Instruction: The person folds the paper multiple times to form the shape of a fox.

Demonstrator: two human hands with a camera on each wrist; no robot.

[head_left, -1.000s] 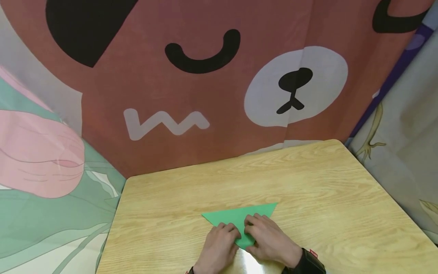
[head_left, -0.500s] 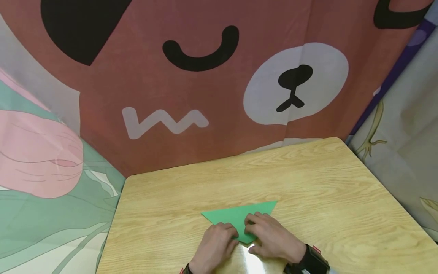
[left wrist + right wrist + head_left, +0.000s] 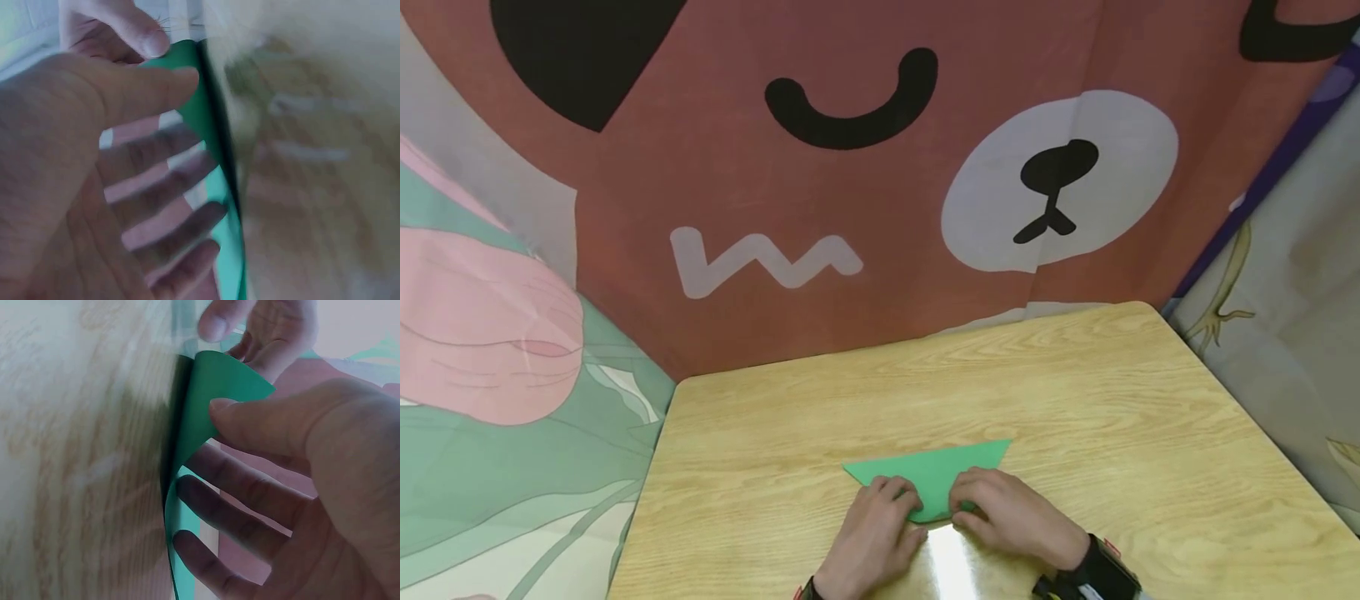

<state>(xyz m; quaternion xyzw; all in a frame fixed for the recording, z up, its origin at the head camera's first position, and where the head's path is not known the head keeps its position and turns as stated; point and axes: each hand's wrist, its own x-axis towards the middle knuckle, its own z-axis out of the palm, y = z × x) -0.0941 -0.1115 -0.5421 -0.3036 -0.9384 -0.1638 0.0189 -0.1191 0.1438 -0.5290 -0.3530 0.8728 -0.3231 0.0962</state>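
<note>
A green sheet of paper (image 3: 934, 479) lies on the table with a long straight edge at the far side and a pointed corner at each end. Its near edge curls up and over, a rounded flap (image 3: 215, 384) in the right wrist view. My left hand (image 3: 874, 533) pinches the near left part, thumb on the curled edge (image 3: 187, 59) and fingers along the sheet. At the near right, my right hand (image 3: 1018, 517) holds the flap between thumb and fingers. The hands are a short gap apart. Parts of the paper under the fingers are hidden in the head view.
The light wood table (image 3: 760, 433) reaches back to a hanging cloth (image 3: 805, 333) printed with a bear's face. Patterned cloths hang at the left (image 3: 490, 333) and right (image 3: 1285, 350). A black band (image 3: 1097, 575) sits on the right wrist. Bright glare (image 3: 950, 562) shows before the paper.
The paper's near edge has rolled farther back and now looks flatter and shorter. My right hand has shifted slightly right, widening the gap between the hands.
</note>
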